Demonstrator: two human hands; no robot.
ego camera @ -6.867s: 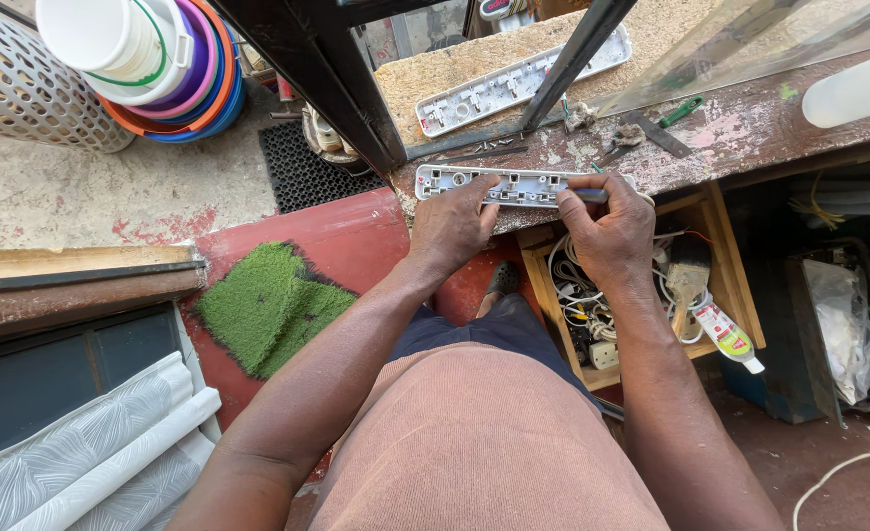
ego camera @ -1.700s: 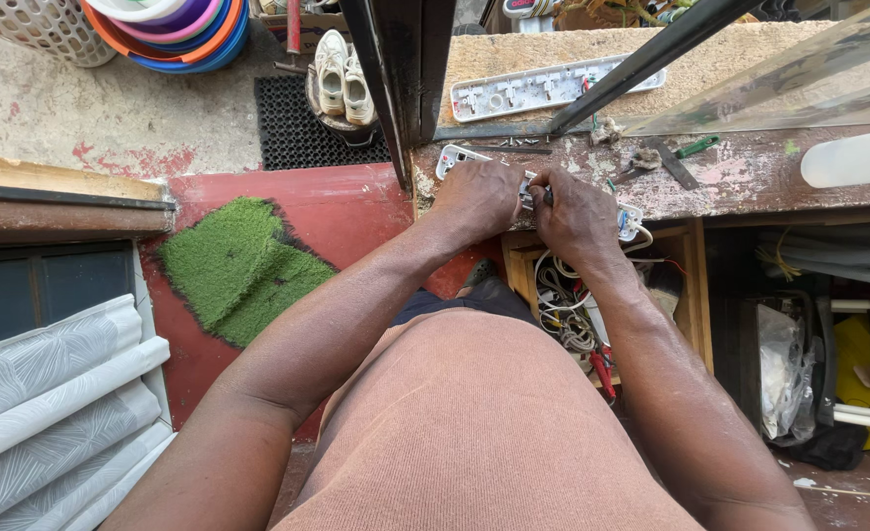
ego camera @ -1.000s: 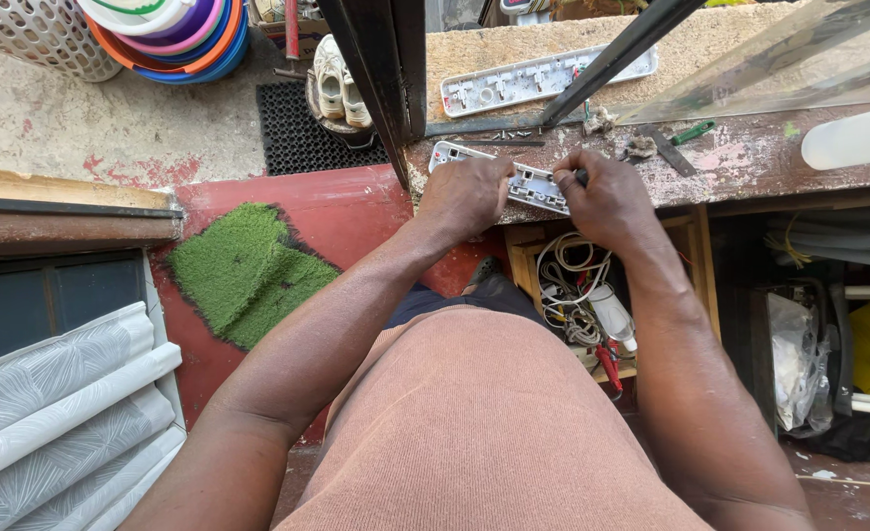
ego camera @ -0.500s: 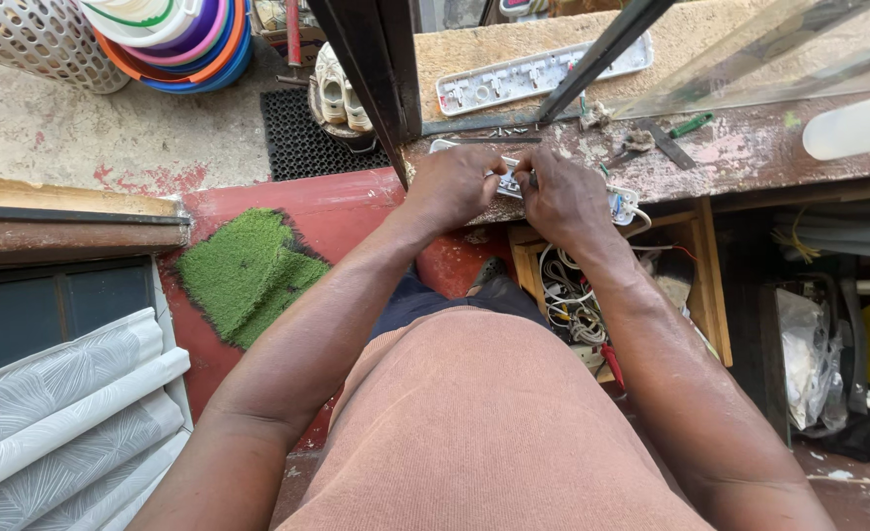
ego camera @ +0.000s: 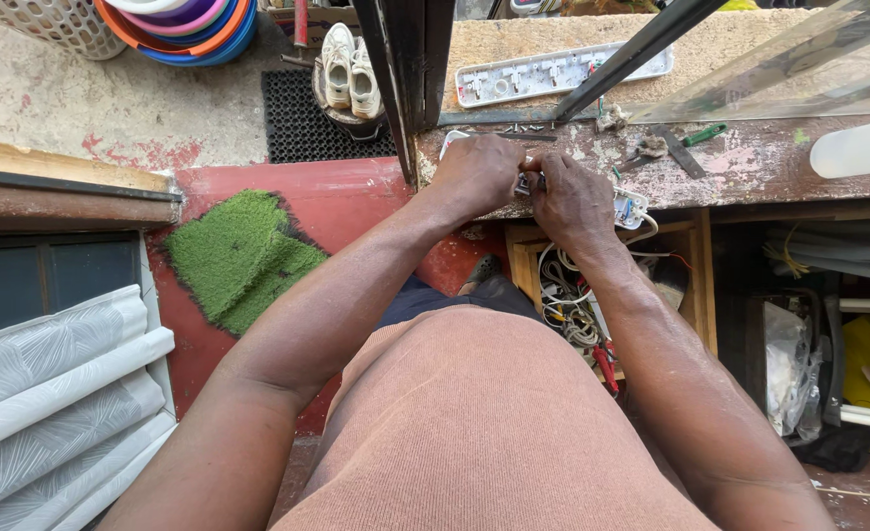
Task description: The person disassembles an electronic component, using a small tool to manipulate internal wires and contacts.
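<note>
Head camera, looking straight down: both hands meet at the near edge of a worn, paint-stained wooden worktop (ego camera: 750,162), closed around a white plastic power strip with its casing opened (ego camera: 630,205). The strip's long axis runs left to right along the worktop edge, passing under both hands; only its right end, showing coloured wires, and a sliver at the left are visible. The left hand (ego camera: 479,172) is curled over the left part, gripping it. The right hand (ego camera: 573,197) sits just beside it, fingers pressed together, pinching a small metal piece on the strip. A second long white power strip cover (ego camera: 563,74) lies farther back.
</note>
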